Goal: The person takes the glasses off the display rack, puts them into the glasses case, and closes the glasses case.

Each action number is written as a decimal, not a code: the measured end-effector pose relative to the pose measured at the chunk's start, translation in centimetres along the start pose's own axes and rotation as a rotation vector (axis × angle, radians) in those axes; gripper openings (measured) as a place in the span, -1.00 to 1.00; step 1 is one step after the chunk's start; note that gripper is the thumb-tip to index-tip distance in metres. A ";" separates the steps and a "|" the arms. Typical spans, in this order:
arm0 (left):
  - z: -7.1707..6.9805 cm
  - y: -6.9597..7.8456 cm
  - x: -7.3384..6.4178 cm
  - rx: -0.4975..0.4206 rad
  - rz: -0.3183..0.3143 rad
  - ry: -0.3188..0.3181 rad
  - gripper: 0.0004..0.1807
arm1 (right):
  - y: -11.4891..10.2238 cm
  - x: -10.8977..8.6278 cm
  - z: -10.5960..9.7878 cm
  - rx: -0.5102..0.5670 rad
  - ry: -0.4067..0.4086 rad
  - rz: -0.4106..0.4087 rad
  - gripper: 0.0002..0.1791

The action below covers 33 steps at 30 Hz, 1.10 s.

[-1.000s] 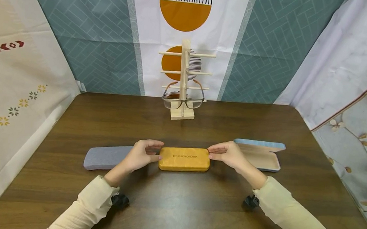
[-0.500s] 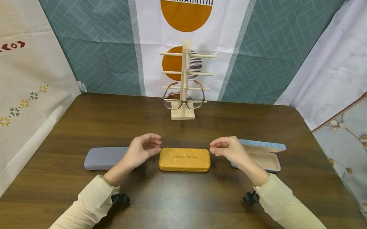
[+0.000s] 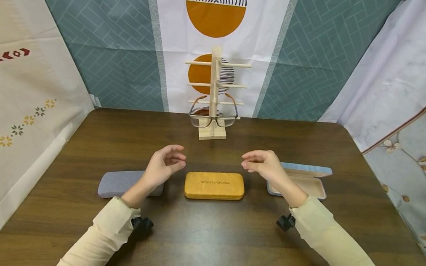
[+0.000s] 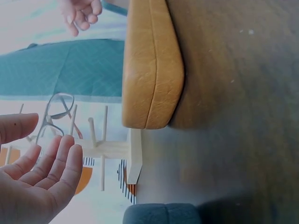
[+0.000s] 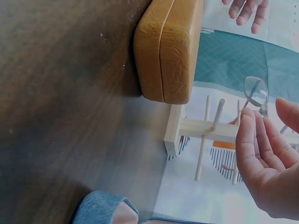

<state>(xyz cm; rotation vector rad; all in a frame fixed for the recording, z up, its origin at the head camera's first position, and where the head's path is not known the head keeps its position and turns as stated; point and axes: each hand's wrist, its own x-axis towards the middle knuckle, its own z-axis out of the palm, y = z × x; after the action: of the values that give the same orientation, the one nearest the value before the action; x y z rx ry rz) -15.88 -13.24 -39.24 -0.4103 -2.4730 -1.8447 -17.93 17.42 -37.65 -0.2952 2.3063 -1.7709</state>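
A yellow glasses case (image 3: 214, 186) with dark lettering on its lid lies closed on the table between my hands. My left hand (image 3: 165, 165) is in the air off its upper left, fingers loosely bent and holding nothing. On the other side, my right hand (image 3: 265, 166) hovers above the case's right end, also holding nothing. Thumb and fingers stand apart on both hands in the wrist views. A pair of glasses (image 3: 212, 121) hangs on a wooden display stand (image 3: 214, 82) straight ahead, its lenses facing me.
A closed grey-blue glasses case (image 3: 119, 183) lies partly behind my left forearm. At the right stands a light blue glasses case (image 3: 316, 188) with its lid raised and beige lining showing. Fabric hangings (image 3: 128, 58) border the table (image 3: 203, 242) at the back and sides.
Both hands have come away from the ends of the yellow glasses case and risen toward the stand. The case has stayed in place.
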 end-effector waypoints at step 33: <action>0.3 0.7 3.7 -0.113 -0.044 0.204 -0.42 | -1.3 4.5 0.8 0.005 0.138 -0.043 -0.53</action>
<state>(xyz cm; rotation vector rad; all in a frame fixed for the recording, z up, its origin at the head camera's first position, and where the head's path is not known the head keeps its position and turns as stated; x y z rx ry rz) -19.22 -12.09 -38.02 -0.1617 -2.2708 -1.9417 -21.98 15.06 -36.84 -0.2303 2.4059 -1.8729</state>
